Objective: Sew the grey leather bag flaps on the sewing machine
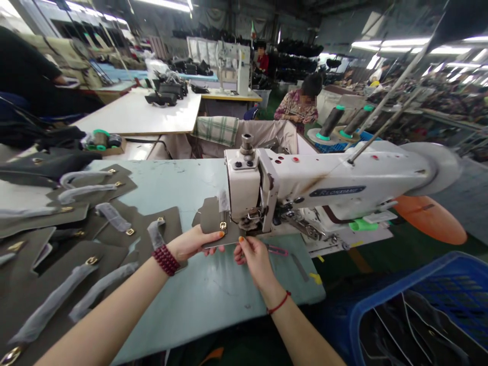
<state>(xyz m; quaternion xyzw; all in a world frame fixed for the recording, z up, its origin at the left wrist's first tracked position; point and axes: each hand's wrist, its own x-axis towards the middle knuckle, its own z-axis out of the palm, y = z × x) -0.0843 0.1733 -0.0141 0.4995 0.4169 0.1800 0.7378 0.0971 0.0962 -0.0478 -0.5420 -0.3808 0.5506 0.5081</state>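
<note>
A dark grey-brown bag panel (211,216) with a gold buckle (223,226) and a plastic-wrapped strap lies under the head of a white sewing machine (244,183). My left hand (198,240) grips the panel's near left edge, thumb on top beside the buckle and fingers underneath. At the near right edge, my right hand (252,254) is closed in a pinch close to the needle area. Whether it holds the panel's edge or a thread I cannot make out. Just right of that hand, a pink-handled tool (277,250) rests on the pale blue table (213,300).
Several similar panels (110,251) with wrapped straps cover the table's left side. A blue basket (356,310) with dark pieces stands at the lower right. Thread spools (331,122) rise behind the machine. Another person (297,104) sits beyond it.
</note>
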